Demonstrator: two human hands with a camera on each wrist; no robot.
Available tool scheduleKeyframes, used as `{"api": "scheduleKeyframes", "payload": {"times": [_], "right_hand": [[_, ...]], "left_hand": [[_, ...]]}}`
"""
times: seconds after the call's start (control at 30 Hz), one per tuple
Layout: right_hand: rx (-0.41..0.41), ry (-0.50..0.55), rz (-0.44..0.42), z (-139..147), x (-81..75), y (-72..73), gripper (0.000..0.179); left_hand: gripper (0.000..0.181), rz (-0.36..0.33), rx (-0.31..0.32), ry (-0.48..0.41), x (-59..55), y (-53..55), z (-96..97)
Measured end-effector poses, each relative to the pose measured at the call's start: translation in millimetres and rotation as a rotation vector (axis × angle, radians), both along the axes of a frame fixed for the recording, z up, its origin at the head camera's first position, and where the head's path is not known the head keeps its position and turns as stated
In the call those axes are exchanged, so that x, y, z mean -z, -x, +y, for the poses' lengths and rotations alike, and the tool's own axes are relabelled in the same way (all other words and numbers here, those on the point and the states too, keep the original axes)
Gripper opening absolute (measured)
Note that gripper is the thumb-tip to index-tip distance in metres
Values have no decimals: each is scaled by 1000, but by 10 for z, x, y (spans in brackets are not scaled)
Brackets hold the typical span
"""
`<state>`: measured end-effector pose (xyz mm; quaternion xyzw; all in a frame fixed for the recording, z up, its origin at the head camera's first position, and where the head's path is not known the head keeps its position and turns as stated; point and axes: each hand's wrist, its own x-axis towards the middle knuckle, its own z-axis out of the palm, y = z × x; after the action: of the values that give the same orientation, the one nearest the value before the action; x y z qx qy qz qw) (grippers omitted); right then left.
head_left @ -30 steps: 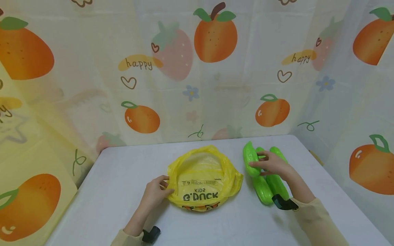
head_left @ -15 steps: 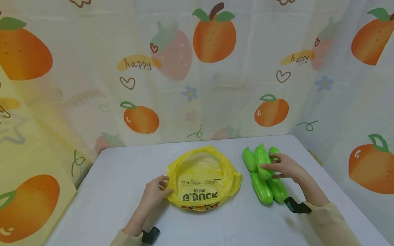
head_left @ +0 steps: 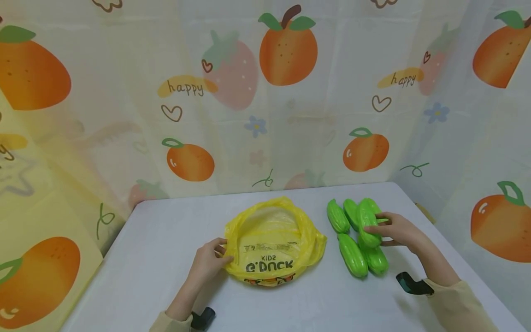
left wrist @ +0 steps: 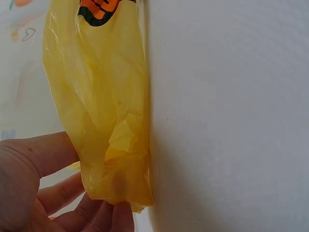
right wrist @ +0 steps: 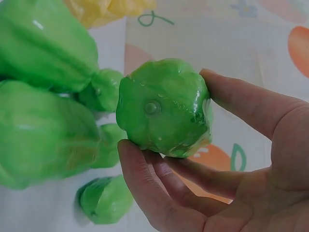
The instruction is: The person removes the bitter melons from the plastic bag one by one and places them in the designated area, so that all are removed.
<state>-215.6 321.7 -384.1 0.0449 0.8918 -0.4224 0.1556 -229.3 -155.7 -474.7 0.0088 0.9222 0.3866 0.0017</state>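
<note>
My right hand (head_left: 400, 230) holds a glossy green ridged toy gourd (head_left: 367, 223) over the right side of a group of similar gourds. In the right wrist view its lobed end with a small round nub (right wrist: 152, 107) faces the camera, thumb on one side and fingers on the other. Nearest the bag lie one gourd (head_left: 338, 216) at the back and another (head_left: 353, 257) in front; the held one partly hides others. My left hand (head_left: 210, 259) pinches the left edge of a yellow plastic bag (head_left: 269, 251), whose wide mouth stands spread. In the left wrist view, fingertips (left wrist: 123, 217) press the bag's film.
The white-covered table (head_left: 166, 230) carries the bag at its middle and the gourds at its right. A fruit-print curtain (head_left: 290, 106) hangs behind and along both sides. Dark wrist straps sit on both arms.
My right hand has carried the held gourd to the right across the group, uncovering a gourd at the back left. The left hand and the bag have stayed put.
</note>
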Motion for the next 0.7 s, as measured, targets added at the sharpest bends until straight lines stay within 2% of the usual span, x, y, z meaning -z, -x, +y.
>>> {"api": "scheduleKeyframes", "payload": {"times": [0.33,0.7], "right_hand": [[29,-23,-13,154,1,-74,95],[40,-57,-28,347,106,-149,93]], "left_hand": [[45,-10,-4,-6,-8,1,7],[45,5,5,4,6,3,14]]}}
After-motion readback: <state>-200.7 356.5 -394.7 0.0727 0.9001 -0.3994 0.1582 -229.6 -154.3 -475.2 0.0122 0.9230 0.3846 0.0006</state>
